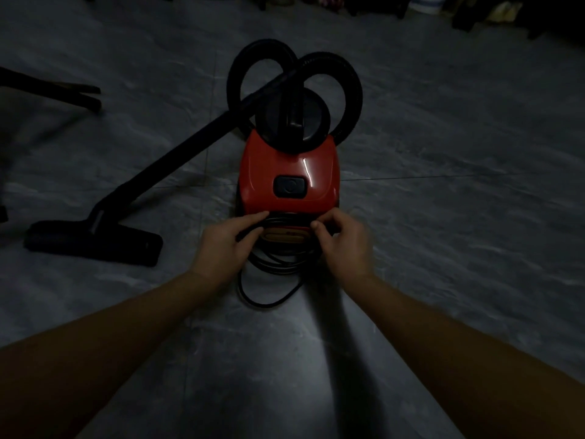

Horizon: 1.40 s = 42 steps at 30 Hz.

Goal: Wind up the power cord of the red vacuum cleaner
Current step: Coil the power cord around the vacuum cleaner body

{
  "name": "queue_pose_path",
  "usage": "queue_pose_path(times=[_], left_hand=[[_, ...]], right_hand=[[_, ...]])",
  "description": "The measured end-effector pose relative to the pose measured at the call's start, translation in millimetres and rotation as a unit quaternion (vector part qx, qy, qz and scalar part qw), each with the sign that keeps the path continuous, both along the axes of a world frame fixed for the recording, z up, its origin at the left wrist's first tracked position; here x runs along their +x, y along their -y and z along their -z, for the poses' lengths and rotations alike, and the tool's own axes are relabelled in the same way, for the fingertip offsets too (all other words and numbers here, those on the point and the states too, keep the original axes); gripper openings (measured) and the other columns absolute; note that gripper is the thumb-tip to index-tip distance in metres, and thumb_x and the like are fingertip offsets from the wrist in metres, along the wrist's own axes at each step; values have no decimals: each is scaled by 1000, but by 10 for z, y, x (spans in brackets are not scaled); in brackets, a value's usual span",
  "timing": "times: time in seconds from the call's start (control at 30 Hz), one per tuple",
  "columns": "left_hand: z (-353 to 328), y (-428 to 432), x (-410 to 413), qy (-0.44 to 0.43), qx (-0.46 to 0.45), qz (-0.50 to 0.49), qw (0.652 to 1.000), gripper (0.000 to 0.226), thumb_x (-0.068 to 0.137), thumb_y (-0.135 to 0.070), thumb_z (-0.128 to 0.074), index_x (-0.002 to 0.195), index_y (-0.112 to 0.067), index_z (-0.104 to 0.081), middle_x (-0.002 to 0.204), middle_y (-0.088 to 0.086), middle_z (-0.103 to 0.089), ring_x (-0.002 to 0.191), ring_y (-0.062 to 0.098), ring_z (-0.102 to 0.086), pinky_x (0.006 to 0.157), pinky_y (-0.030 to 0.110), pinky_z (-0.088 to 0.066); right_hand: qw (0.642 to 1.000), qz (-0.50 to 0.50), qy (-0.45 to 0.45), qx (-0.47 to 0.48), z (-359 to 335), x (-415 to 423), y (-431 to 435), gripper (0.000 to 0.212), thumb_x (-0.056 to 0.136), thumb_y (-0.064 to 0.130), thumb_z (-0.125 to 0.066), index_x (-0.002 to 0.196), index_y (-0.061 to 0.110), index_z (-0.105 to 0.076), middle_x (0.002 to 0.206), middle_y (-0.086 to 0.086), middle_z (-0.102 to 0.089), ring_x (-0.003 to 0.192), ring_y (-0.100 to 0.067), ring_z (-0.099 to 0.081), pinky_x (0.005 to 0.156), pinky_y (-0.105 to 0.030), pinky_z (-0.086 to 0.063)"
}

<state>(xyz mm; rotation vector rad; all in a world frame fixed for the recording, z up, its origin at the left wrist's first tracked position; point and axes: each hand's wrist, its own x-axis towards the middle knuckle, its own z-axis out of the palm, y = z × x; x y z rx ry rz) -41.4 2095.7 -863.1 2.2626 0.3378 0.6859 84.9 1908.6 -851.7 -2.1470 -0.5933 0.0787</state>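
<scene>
The red vacuum cleaner (287, 172) stands on the grey floor in the middle of the dim view, its rear end toward me. Its black power cord (275, 264) is looped in several turns around the rear, with one slack loop lying on the floor just below. My left hand (226, 248) pinches the cord at the left side of the rear. My right hand (343, 245) grips the cord at the right side, fingers curled on it.
The black hose (348, 77) curls in two loops behind the vacuum. The black wand (177, 150) runs left and down to the floor nozzle (91, 245). Dark furniture legs (79, 96) stand at the left; dim objects line the top edge.
</scene>
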Motion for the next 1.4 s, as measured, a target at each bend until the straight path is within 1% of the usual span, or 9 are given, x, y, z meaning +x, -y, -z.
queue_pose_path(times=[0.07,0.2,0.43,0.53,0.7,0.93,1.1,1.27,1.4], left_hand=[[12,-29,9,-4,-12,2,1000,35,89,-9,-70,123,-15,-69,115,1,-71,103,2,-64,93,9,-46],[58,-39,-15,-19,4,4,1000,34,89,-11,-70,123,-14,-69,115,2,-71,102,-3,-61,90,1,-41],[117,54,-38,-30,-7,11,999,30,91,-14,-69,121,-12,-70,116,4,-71,104,1,-62,91,4,-43],[87,82,-9,-28,-24,-4,999,29,91,-17,-69,120,-14,-71,114,2,-72,100,4,-66,91,11,-49],[-33,109,76,-22,-43,-38,998,26,90,-16,-70,116,-14,-73,106,-9,-69,97,-5,-61,83,-1,-42],[-31,102,84,-34,-67,-46,996,24,89,-19,-71,113,-17,-75,102,-11,-71,95,-3,-65,85,3,-45],[-67,44,133,-49,-104,-39,993,22,89,-21,-71,110,-18,-75,102,-8,-74,95,0,-68,87,11,-50],[-75,3,163,-51,-110,-28,992,19,90,-20,-70,108,-21,-74,98,-8,-74,91,2,-69,82,12,-51],[-59,36,125,-26,-52,-15,998,23,89,-17,-69,112,-23,-66,94,-6,-71,81,6,-68,76,17,-54]], right_hand=[[1000,4,12,2,5,-20,2,7,92,29,-66,86,26,-67,73,15,-65,64,-1,-61,59,-18,-45],[1000,-3,8,2,41,-46,4,8,93,29,-65,86,25,-67,74,13,-67,64,-3,-62,59,-22,-51],[1000,13,2,-7,101,-30,36,9,92,28,-66,83,25,-65,74,9,-67,66,-6,-64,61,-27,-54],[1000,16,-3,5,81,-7,14,10,92,27,-66,83,26,-65,74,10,-67,67,-5,-64,61,-24,-54],[1000,25,-8,8,9,47,-29,10,92,28,-65,83,25,-65,73,10,-67,64,-3,-64,56,-17,-44],[999,21,-18,15,40,46,-25,8,92,29,-65,85,24,-65,76,9,-68,67,-7,-66,65,-35,-58],[998,36,-31,30,15,45,-45,7,91,29,-66,85,26,-68,77,11,-69,71,-4,-66,69,-38,-60],[999,24,-23,38,-7,24,-22,3,89,22,-66,88,24,-68,78,11,-69,70,-5,-66,67,-34,-59],[1000,-3,-5,10,-13,-9,-3,13,85,27,-73,93,27,-62,80,18,-64,76,2,-64,66,-18,-52]])
